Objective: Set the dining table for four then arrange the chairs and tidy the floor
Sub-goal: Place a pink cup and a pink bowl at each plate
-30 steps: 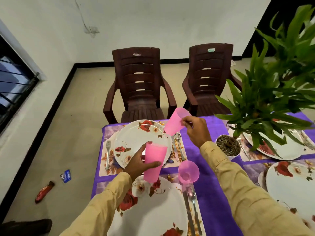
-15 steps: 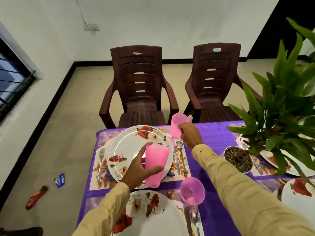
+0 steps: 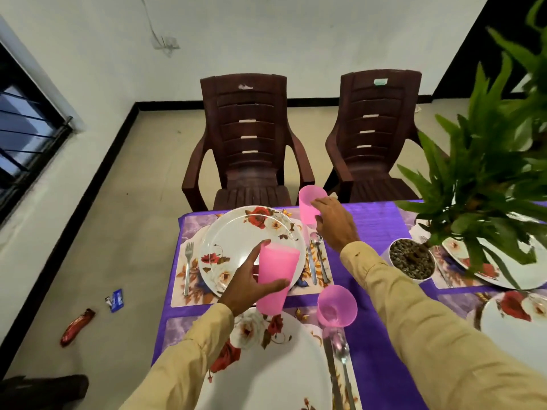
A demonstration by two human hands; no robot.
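Chair sticker (unreadable), left hand holding tumbler, right hand holding cup

Potted plant right; barred window left; perhaps wall wiring.

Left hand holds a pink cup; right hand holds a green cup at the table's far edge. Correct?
No: in the head view the cup at the far edge, held by the right hand, is pink, not green. The left hand does hold a pink cup.
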